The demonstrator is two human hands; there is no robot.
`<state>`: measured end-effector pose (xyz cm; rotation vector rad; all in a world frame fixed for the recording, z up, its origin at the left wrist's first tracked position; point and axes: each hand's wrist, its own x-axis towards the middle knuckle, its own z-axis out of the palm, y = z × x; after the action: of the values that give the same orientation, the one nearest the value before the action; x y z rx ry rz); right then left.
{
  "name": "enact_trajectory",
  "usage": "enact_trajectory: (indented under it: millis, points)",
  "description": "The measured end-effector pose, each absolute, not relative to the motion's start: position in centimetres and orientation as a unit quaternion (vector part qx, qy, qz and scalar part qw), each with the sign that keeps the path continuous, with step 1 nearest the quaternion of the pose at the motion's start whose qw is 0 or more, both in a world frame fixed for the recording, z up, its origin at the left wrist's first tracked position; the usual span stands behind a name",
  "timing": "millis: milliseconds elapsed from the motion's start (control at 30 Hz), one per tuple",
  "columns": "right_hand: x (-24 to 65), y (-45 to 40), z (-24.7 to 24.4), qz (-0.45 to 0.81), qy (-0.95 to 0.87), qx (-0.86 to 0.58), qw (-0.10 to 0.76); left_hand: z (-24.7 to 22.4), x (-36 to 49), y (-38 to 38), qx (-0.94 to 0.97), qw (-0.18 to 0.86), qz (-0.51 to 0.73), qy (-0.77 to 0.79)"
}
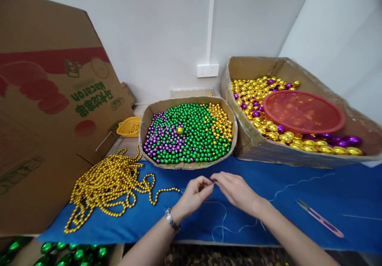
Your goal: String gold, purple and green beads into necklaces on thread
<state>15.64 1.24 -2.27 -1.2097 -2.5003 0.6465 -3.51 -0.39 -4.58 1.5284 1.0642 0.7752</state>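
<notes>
My left hand (195, 193), with a metal watch band (172, 219) at the wrist, is closed in a pinch over the blue cloth. Its fingertips meet those of my right hand (237, 191), also pinched. Between them runs a thin pale thread (223, 220), which loops over the cloth below and trails off to the right. Exactly how the fingers grip it is hard to make out. Just left of my left hand ends a strand from a heap of gold bead strings (109, 182).
An open cardboard box (186, 165) holds green, purple and gold beads. Right of it, a larger box (268, 154) holds bigger beads and a red basin (304, 112). Pink-handled snips (324, 221) and a thin needle-like rod (362, 217) lie right. A carton (47, 110) stands left, near a yellow basket (121, 130).
</notes>
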Motion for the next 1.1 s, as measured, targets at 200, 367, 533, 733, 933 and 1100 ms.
enact_trajectory:
  millis: [200,367,533,733,933,1100]
  points:
    - [16.6,-1.8,-3.1,0.338,-0.802,-0.455,0.192,-3.6,-4.9,-0.8,0.725,0.357,0.353,0.472]
    - [13.8,-4.1,-4.7,0.538,-0.618,-0.452,0.354,-4.7,-4.3,-1.6,0.649,0.424,0.397,0.492]
    - [12.3,-4.2,-5.1,0.293,-0.750,-0.478,0.350,-4.9,-3.2,-2.5,0.583,0.542,0.418,0.439]
    - [12.4,-4.4,-5.0,0.235,-0.786,-0.471,0.326,-5.3,-2.9,-2.5,0.515,0.589,0.419,0.461]
    - [14.0,-3.8,-4.6,0.186,-0.794,-0.469,0.341,-5.3,-3.7,-2.1,0.525,0.622,0.373,0.445]
    - [14.2,-2.9,-5.4,0.132,-0.836,-0.413,0.337,-5.6,-3.9,-2.2,0.560,0.636,0.321,0.423]
